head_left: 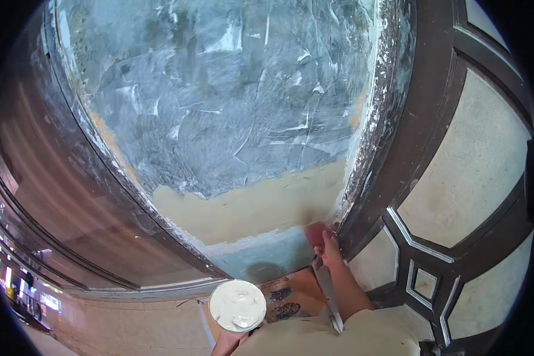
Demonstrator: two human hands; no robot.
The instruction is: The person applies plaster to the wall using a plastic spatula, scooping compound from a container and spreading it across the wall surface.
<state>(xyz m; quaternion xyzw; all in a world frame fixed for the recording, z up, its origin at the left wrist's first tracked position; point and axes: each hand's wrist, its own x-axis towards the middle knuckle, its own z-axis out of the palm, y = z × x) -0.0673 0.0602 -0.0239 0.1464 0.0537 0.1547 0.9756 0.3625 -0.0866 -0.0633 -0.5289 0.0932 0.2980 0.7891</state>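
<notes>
Facing a curved wall panel (231,101) filling upper centre of the frame, skimmed pale grey-blue, tan patch (255,204) below it. Gripping a reddish spreader (316,232) with right hand (331,252) fingers closed tight, pressing it against the wall at lower right of the patch, beside the dark frame (391,154). Cupping a tub of white filler (237,304) from beneath at bottom centre; left hand (226,343) mostly hidden, grip impossible to judge. Risking, probably, smears onto the frame through working so close, or filler spilling through tilting the tub.

A round white tub (237,305) of pale putty sits upright; a reddish sanding block (316,234) presses the wall.
</notes>
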